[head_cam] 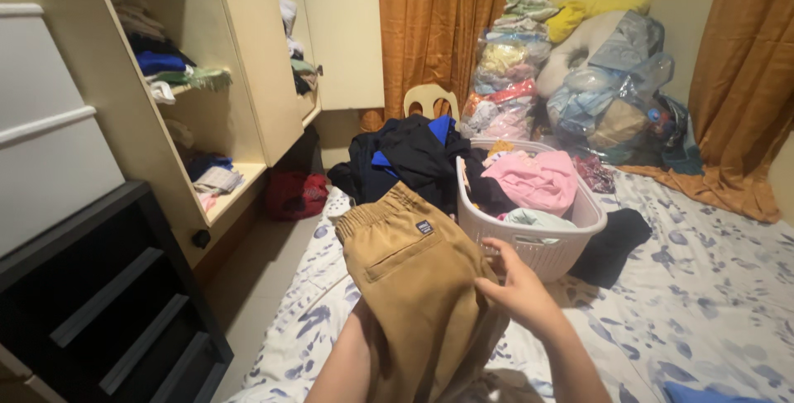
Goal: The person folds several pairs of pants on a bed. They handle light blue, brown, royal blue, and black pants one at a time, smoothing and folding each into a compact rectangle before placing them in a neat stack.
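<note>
Tan shorts with an elastic waistband hang upright over the patterned bedsheet, just in front of the white laundry basket. Right hand pinches their right edge; the left hand is hidden behind the cloth, so its grip cannot be told.

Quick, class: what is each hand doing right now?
Left hand: hidden under the tan shorts; state cannot be told.
Right hand: closed on the tan shorts' edge.

white laundry basket, open wardrobe, orange curtains, bagged clothes
</note>
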